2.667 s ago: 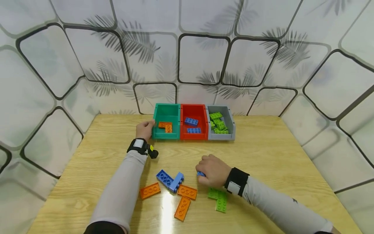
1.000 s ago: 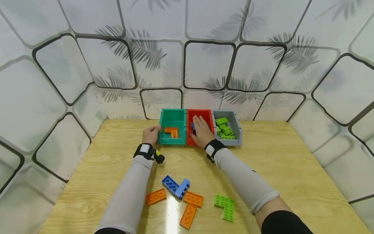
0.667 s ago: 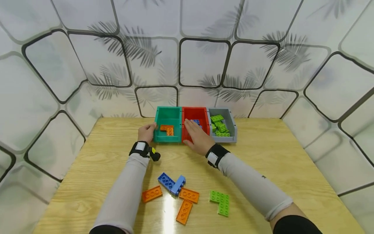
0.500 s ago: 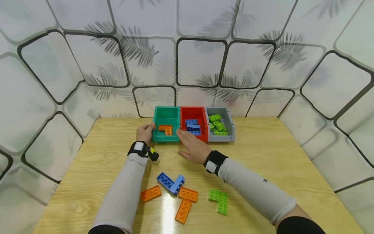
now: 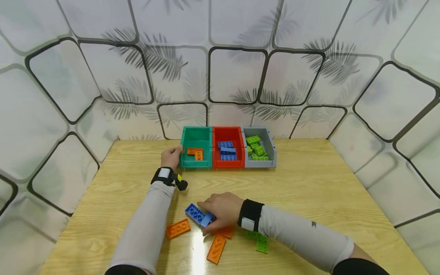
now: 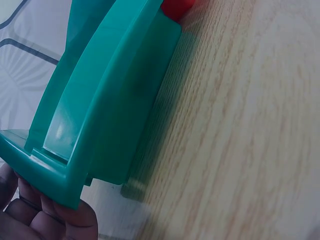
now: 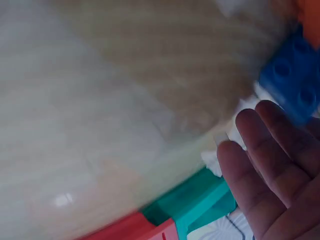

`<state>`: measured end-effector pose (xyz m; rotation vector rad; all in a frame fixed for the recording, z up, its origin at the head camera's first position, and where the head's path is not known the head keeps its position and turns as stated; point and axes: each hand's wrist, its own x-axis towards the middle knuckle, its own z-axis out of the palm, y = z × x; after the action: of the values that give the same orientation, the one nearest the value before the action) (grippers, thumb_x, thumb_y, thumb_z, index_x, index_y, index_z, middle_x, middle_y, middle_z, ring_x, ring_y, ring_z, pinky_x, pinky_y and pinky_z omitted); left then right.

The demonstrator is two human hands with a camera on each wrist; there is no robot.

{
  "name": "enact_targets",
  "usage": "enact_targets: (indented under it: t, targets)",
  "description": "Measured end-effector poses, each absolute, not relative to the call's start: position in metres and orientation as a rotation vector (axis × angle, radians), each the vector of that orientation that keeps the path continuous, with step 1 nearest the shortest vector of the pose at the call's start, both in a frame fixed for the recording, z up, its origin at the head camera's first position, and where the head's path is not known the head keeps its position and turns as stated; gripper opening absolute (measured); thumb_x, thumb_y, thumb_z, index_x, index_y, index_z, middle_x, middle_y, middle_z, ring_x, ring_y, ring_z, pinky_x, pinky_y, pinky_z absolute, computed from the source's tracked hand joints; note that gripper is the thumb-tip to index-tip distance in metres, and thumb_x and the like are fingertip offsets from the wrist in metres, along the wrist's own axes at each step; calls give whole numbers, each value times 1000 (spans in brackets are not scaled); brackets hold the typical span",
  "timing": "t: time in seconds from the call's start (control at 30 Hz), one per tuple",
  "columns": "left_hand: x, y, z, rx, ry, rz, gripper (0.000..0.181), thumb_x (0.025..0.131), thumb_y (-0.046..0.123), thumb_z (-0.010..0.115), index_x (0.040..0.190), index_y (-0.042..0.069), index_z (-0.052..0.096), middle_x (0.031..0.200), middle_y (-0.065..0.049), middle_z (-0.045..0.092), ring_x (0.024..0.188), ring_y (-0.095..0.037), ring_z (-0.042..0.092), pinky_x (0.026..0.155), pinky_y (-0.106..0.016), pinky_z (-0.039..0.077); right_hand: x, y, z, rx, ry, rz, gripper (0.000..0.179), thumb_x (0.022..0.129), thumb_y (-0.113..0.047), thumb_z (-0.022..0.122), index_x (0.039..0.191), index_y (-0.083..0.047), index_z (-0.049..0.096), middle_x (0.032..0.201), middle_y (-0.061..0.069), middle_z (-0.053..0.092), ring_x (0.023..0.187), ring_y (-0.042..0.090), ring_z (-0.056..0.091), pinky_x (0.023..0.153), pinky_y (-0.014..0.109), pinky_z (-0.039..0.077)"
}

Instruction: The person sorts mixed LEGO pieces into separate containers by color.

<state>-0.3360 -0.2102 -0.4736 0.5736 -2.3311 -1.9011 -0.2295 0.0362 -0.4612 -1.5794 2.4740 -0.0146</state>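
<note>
Brick (image 5: 207, 220) of blue plastic, likely light, stiff, best pinched by its sides, lies on the wooden table (image 5: 292, 187) under my spread right hand (image 5: 224, 208), my left hand (image 5: 170, 157) gripping the green plastic bin (image 5: 196, 164).

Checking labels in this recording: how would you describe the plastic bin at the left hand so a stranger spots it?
Near the far edge of the pale wooden table stand three adjoining open plastic bins. The rectangular teal plastic bin is leftmost, the left hand on its outer side. Of the three, only it holds orange plastic bricks.
</note>
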Motion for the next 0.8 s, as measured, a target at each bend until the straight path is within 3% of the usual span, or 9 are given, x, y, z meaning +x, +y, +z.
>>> enact_targets:
  t: [0.13,0.33,0.43,0.53,0.63,0.8]
  targets:
    - [-335,-209,-472,567,-2324,-1904,52,109,41,52,143,3,61,149,-19,55,120,-33,56,90,-39,48,-228,37,-462,-1600,2466,-17,66,98,-52,67,150,-14,56,127,0,70,110,10,64,92,27,54]
    - [-338,-212,-475,565,-2348,-1883,53,109,41,52,143,2,61,146,-21,57,107,-30,57,77,-31,46,-232,42,-460,-1642,2440,-102,54,96,-30,68,147,-13,60,123,-2,71,107,12,58,91,24,49]
    - [-339,-213,-476,571,-2349,-1889,53,109,41,52,143,2,61,145,-21,58,106,-29,57,77,-31,47,-235,47,-461,-1731,2480,-167,34,96,-22,62,128,-15,71,108,-3,71,97,14,57,83,24,47]
    - [-339,-212,-476,571,-2340,-1904,53,109,41,53,144,2,60,146,-21,57,110,-31,57,82,-34,48,-241,51,-463,-1795,2543,-242,15,95,-16,55,94,-19,70,80,-5,60,77,14,50,68,23,36]
    - [-337,-212,-474,567,-2330,-1913,53,109,41,53,144,2,60,148,-21,56,115,-32,57,86,-37,49,-245,54,-465,-1808,2593,-281,20,93,-15,56,74,-20,52,66,-6,38,66,13,39,63,23,22]
    - [-335,-211,-472,547,-2326,-1904,54,109,41,52,145,2,59,148,-21,55,116,-32,57,87,-38,49,-247,59,-468,-1840,2678,-186,30,90,-20,62,66,-23,45,60,-10,30,58,10,36,58,21,18]
